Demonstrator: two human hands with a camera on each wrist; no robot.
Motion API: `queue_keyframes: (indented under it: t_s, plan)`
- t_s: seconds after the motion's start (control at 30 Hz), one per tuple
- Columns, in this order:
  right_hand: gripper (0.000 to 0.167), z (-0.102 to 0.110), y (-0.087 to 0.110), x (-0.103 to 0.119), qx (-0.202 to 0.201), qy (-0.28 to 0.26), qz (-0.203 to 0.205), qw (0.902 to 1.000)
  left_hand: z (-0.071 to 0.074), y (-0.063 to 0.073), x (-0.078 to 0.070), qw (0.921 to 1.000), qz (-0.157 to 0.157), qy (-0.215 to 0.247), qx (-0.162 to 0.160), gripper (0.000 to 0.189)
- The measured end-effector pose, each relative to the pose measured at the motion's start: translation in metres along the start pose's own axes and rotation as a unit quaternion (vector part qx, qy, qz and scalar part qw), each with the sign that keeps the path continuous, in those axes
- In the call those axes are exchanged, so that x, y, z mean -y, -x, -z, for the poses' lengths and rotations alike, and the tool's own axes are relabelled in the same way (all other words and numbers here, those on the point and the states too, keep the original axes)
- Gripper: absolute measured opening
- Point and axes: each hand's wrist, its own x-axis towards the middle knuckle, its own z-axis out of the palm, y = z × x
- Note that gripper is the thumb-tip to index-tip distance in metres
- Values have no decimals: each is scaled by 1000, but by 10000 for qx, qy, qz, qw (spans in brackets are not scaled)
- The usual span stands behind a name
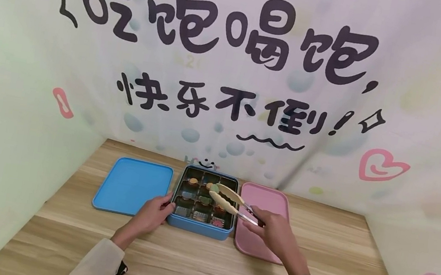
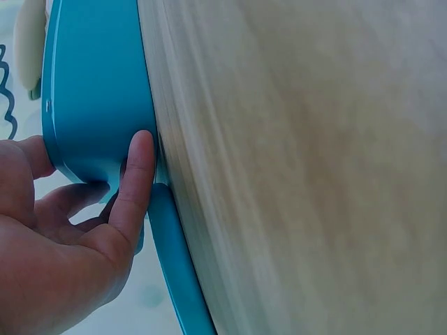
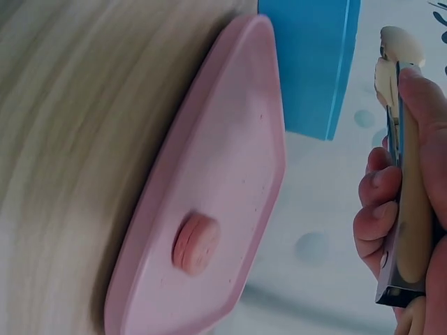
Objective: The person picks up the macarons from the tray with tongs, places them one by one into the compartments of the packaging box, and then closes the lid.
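Tongs (image 1: 224,203) gripped in right hand (image 1: 276,235), fingers curled round; green macaron (image 1: 215,188) held between tips. Compartmented blue box (image 1: 198,227) held at corner by left hand (image 1: 150,214), fingers slightly parted.

Against the left-hand fingers (image 2: 140,174), the blue box (image 2: 98,84) looks like smooth painted metal with a soft sheen; its compartment insert (image 1: 183,206) is glossy plastic. Tongs (image 3: 418,209) in the right-hand fingers (image 3: 377,185) show shiny metal and matt tips (image 1: 225,203). Beneath them, the pink tray (image 3: 230,139) is smooth, the worktop (image 1: 192,266) wood-grained.
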Motion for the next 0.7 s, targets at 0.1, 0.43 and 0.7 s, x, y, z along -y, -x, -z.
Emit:
queue_keyframes:
  t_s: [0.1, 0.43, 0.7]
  plan:
    - [44, -5, -3, 7, 41, 115, -17, 9999, 0, 0, 0, 10000, -5, -28, -3, 55]
    - [45, -17, -14, 31, 313, 336, -111, 9989, 0, -1, 0, 10000, 38, -36, -16, 56]
    - [52, -24, -21, 46, 412, 327, -269, 9983, 0, 0, 0, 10000, 19, -74, -47, 56]
